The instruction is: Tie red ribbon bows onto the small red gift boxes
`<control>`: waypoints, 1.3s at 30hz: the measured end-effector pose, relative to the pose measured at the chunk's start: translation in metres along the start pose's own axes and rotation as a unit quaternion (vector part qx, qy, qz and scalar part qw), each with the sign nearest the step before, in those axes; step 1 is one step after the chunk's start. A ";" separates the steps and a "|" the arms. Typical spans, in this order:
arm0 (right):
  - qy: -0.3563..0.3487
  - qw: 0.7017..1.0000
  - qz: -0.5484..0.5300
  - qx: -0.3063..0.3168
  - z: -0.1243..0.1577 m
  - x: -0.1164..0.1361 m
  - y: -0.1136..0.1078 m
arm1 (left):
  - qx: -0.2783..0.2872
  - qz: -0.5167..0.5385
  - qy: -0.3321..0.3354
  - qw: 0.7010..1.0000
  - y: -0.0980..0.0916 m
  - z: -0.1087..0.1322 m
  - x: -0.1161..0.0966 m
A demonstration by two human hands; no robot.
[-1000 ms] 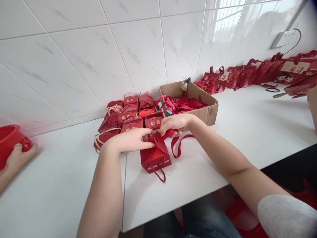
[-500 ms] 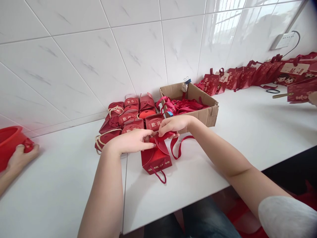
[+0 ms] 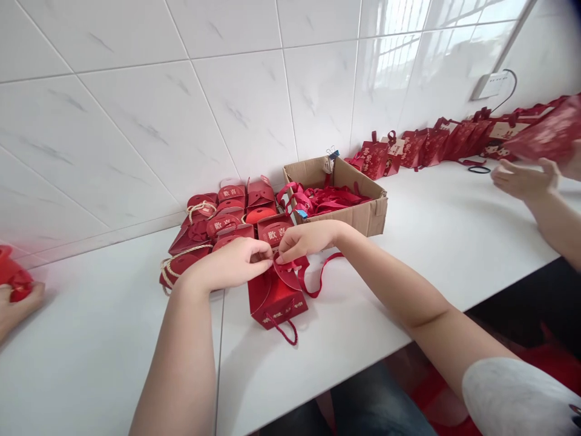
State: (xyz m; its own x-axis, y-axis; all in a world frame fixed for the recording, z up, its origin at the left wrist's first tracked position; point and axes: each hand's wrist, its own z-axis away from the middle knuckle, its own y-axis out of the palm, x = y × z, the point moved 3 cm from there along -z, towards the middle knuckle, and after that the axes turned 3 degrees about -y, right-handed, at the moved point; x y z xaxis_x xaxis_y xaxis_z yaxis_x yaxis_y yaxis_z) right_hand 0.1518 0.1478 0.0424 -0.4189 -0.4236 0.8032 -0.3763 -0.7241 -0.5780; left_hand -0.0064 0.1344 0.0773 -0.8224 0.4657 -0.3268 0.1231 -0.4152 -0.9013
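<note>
A red gift box (image 3: pixel 276 293) with a dark red cord handle hanging over its near side stands on the white table (image 3: pixel 345 363). At its top left edge is my left hand (image 3: pixel 240 260), thumb and fingers pinched on the flap. My right hand (image 3: pixel 311 239) pinches the top flap from the right, its fingertips close to those of my left hand. A red ribbon (image 3: pixel 318 284) trails from the top of the box onto the table at the right.
Several finished-looking red boxes (image 3: pixel 229 209) stand behind my hands. A cardboard box (image 3: pixel 363 221) holds red ribbons. Red bags (image 3: pixel 413 148) line the wall. Another person's hand (image 3: pixel 526 178) is at the right, and a person's hand (image 3: pixel 22 306) holds something red at the left.
The view has shifted slightly right. My fingertips have come closer together on the box's top flap. At the right, the other person's hands and red bag have moved further into view.
</note>
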 end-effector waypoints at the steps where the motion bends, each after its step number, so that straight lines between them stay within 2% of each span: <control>1: 0.014 0.999 0.027 -0.025 0.002 0.001 -0.001 | -0.008 0.010 0.001 1.000 -0.001 0.000 0.000; 3: 0.035 0.994 0.061 -0.087 0.005 0.004 -0.004 | -0.027 0.046 0.002 0.999 -0.003 0.002 -0.001; 5: 0.019 0.989 0.053 -0.136 0.009 0.009 -0.006 | -0.054 0.095 0.006 0.994 -0.005 0.005 -0.002; 9: -0.071 0.987 -0.070 -0.127 0.012 0.022 -0.004 | -0.125 0.167 0.023 0.978 -0.012 0.017 -0.007; 13: -0.126 0.965 -0.174 -0.151 0.015 0.031 -0.004 | -0.209 0.165 0.026 0.964 -0.020 0.039 -0.017; 15: -0.151 0.957 -0.189 -0.162 0.017 0.035 -0.003 | -0.220 0.153 0.021 0.963 -0.022 0.050 -0.020; 18: -0.189 0.944 -0.205 -0.178 0.023 0.042 -0.001 | -0.186 0.118 0.008 0.975 -0.021 0.058 -0.017; 20: -0.225 0.924 -0.219 -0.217 0.030 0.047 -0.002 | -0.138 0.072 -0.019 0.988 -0.017 0.057 -0.010; 25: -0.303 0.848 -0.254 -0.352 0.050 0.061 -0.008 | -0.021 -0.003 -0.109 0.994 0.000 0.035 0.001; 28: -0.308 0.828 -0.264 -0.387 0.056 0.064 -0.009 | 0.028 0.008 -0.140 0.990 0.007 0.024 0.003; 30: -0.282 0.841 -0.263 -0.381 0.053 0.064 -0.007 | 0.039 0.016 -0.140 0.989 0.007 0.023 0.006; 31: -0.252 0.858 -0.254 -0.368 0.050 0.062 -0.005 | 0.038 0.022 -0.131 0.990 0.006 0.024 0.008; 35: -0.075 0.954 -0.154 -0.247 0.027 0.047 0.008 | 0.049 0.069 -0.093 0.992 0.000 0.033 0.020; 37: -0.021 0.976 -0.098 -0.195 0.015 0.038 0.014 | 0.070 0.091 -0.085 0.990 -0.002 0.036 0.026; 39: 0.003 0.982 -0.060 -0.182 0.005 0.031 0.017 | 0.090 0.116 -0.075 0.986 -0.002 0.037 0.030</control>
State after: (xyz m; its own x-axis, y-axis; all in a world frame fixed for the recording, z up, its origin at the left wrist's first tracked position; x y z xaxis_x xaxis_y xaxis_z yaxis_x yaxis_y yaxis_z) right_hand 0.1363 0.1198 0.0577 -0.3575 -0.3433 0.8685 -0.6925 -0.5265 -0.4932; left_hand -0.0525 0.1203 0.0802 -0.8581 0.2265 -0.4609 0.2285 -0.6353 -0.7377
